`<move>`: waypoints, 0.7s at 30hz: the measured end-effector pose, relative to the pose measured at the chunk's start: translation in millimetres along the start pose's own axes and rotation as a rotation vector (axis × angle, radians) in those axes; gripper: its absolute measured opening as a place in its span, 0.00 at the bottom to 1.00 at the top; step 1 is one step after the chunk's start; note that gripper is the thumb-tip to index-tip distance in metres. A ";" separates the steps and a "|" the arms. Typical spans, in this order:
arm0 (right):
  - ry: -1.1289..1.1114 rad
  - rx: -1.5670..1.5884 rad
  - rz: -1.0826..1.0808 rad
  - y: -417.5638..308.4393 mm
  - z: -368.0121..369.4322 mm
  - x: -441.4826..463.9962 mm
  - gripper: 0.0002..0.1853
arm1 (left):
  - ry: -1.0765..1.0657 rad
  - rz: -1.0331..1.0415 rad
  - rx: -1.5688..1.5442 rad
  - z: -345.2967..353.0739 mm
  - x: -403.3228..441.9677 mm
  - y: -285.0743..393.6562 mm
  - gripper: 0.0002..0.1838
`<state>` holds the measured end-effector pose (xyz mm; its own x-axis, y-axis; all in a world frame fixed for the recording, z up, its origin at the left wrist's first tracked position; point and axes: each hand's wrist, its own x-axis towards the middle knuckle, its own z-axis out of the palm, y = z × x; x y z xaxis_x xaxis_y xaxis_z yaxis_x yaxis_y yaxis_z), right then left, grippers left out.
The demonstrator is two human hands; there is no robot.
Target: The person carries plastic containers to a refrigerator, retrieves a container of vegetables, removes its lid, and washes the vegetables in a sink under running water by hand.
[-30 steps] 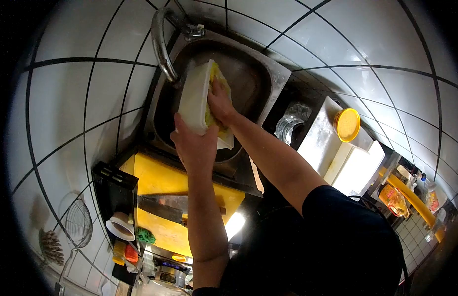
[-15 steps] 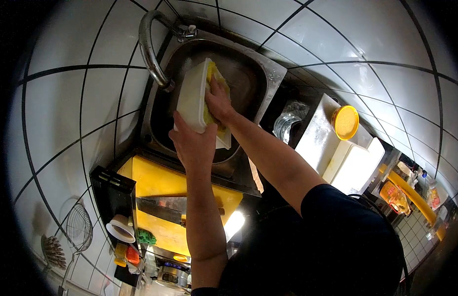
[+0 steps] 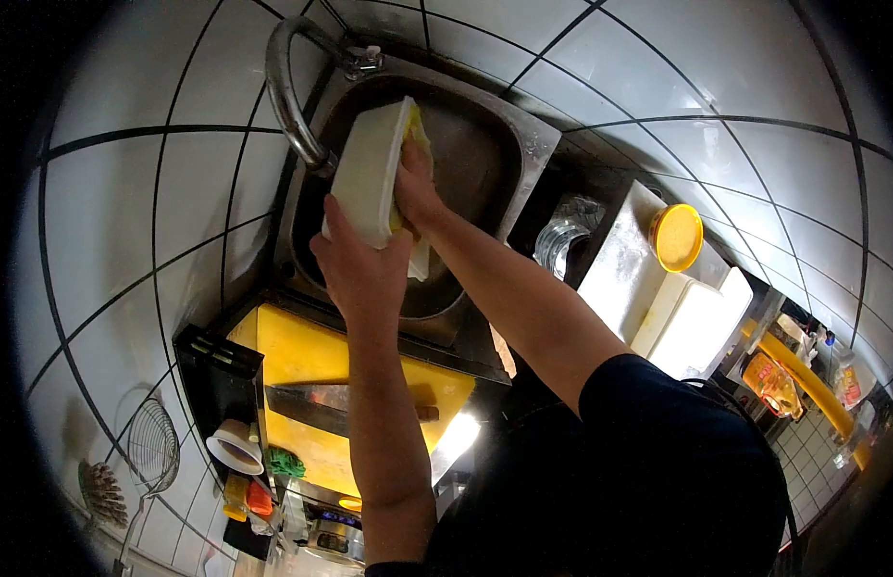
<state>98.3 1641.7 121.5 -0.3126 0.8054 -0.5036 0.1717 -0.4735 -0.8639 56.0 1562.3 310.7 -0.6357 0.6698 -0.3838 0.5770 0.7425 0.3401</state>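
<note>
A white rectangular plastic container is tipped on its side over the metal sink. My left hand is closed on its lower end, the thumb and fingers gripping the wall and rim. Pale yellow contents show along the open side, too hidden to name. My right hand lies against the contents at the opening, its fingers stretched out and partly covered by the rim. Below the container's opening, a pale edge shows between my hands. The curved tap stands close to the container's left.
A yellow cutting board with a cleaver on it lies before the sink. To the right are a yellow-rimmed tub, white containers and a clear round container. A wire skimmer hangs on the tiled wall.
Both hands and the container have shifted slightly up and left. The container is turned further over, so less of the yellow contents and of my right fingers shows.
</note>
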 end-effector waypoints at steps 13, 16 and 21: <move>-0.005 -0.106 -0.055 -4.7 7.9 12.6 0.45 | 0.038 -0.024 0.036 2.6 9.5 2.7 0.51; -0.033 -0.117 -0.012 -3.0 8.5 14.6 0.45 | -0.003 -0.070 0.022 -2.8 8.3 9.4 0.52; -0.026 -0.042 -0.035 -1.0 8.8 13.2 0.44 | 0.015 -0.057 0.044 1.9 10.0 6.0 0.52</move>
<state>85.8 1649.7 115.8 -0.3429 0.8117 -0.4729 0.1992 -0.4291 -0.8810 54.1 1573.4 307.3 -0.6751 0.6270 -0.3887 0.5619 0.7784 0.2798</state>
